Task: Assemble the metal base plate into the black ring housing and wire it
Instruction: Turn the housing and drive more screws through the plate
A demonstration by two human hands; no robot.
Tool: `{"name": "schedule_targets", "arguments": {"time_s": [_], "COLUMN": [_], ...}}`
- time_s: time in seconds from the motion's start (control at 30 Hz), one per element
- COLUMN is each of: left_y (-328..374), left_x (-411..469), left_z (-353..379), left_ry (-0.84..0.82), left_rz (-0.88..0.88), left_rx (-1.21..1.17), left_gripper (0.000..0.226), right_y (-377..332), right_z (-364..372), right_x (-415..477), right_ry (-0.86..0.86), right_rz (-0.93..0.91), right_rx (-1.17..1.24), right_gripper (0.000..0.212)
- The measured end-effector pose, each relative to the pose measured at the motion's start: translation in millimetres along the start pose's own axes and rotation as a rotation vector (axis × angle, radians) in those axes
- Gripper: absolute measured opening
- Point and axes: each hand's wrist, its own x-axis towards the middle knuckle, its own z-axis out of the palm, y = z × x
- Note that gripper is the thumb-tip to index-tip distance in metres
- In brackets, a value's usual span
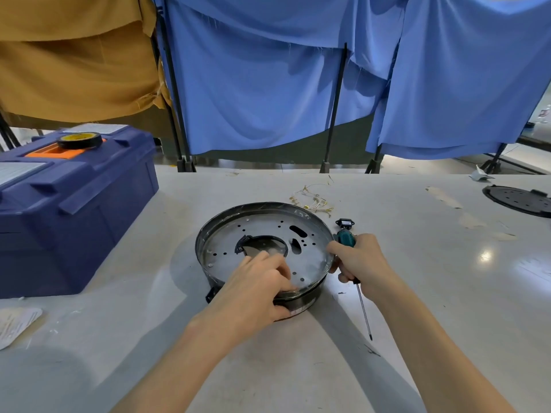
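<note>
Toolbox point(74, 204) of dark blue moulded plastic sits shut at the left, a roll of black tape point(79, 140) on its lid. Mid-table stands the round black ring housing point(310, 295) with the dull, hole-punched metal base plate point(262, 226) lying flat inside it; the left hand point(256, 289) clasps its near rim, fingers bent onto the plate, thumb against the outer wall. The right hand point(357, 260) is wrapped round a green-handled screwdriver point(346, 236), forefinger touching the housing's rim, thin tangled wires point(313, 201) beyond and a flat black perforated disc point(518, 201) far right.
</note>
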Motion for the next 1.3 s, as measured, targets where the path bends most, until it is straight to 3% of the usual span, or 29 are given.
{"name": "schedule_targets", "arguments": {"time_s": [0.47,0.77,0.97,1.13,1.3], "left_y": [-9.8,-12.6,-3.6,2.1,-7.7], "left_x": [3.6,5.3,9.9,12.8,9.7], "left_z": [-2.8,-11.3,-13.8,-7.0,3.2], "left_ry": [-0.014,0.031,0.103,0.165,0.359], "left_rz": [-0.085,-0.088,-0.153,-0.217,-0.107], "left_rx": [0.029,0.063,0.173,0.316,0.335], "left_gripper": [0.034,0.031,0.035,0.063,0.051], "right_y": [-9.8,-20.8,-27.9,-31.5,-34.4], "right_z": [6.0,9.7,7.6,6.4,5.7], "right_x": [10.1,16.6,24.2,28.4,30.7], "right_ry": [0.026,0.042,0.045,-0.007,-0.024], "right_rz": [0.054,0.202,0.3,0.353,0.373], "right_rx": [0.138,0.364,0.482,0.523,0.539], "right_gripper": [0.015,0.024,0.032,0.026,0.026]}}
